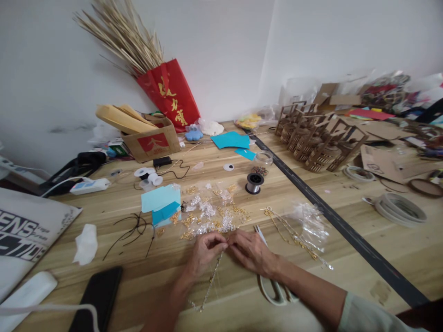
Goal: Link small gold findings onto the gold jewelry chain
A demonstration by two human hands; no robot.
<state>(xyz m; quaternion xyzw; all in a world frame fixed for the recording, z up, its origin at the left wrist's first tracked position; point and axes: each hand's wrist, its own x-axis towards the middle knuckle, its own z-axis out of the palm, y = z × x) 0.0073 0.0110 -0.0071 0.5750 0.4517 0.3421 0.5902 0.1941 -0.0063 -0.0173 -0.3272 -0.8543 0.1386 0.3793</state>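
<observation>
My left hand (205, 252) and my right hand (254, 252) meet over the table with their fingertips pinched close together. From the left fingertips a thin beaded chain (212, 280) hangs down and curves onto the wood below. What the right fingers pinch is too small and hidden to make out. Just beyond the hands lie loose silver and gold beads (225, 223) with small clear bags. White-handled scissors (277, 295) lie partly under my right wrist. Gold chains (290, 235) rest to the right of the hands.
A wire spool (255, 183) and a clear jar (263, 158) stand behind the beads. Blue paper sheets (230, 139), black cords (133, 229) and a dark phone (98, 297) lie about. Wooden lantern-like frames (318, 143) stand at the right, past a black strip (321, 207).
</observation>
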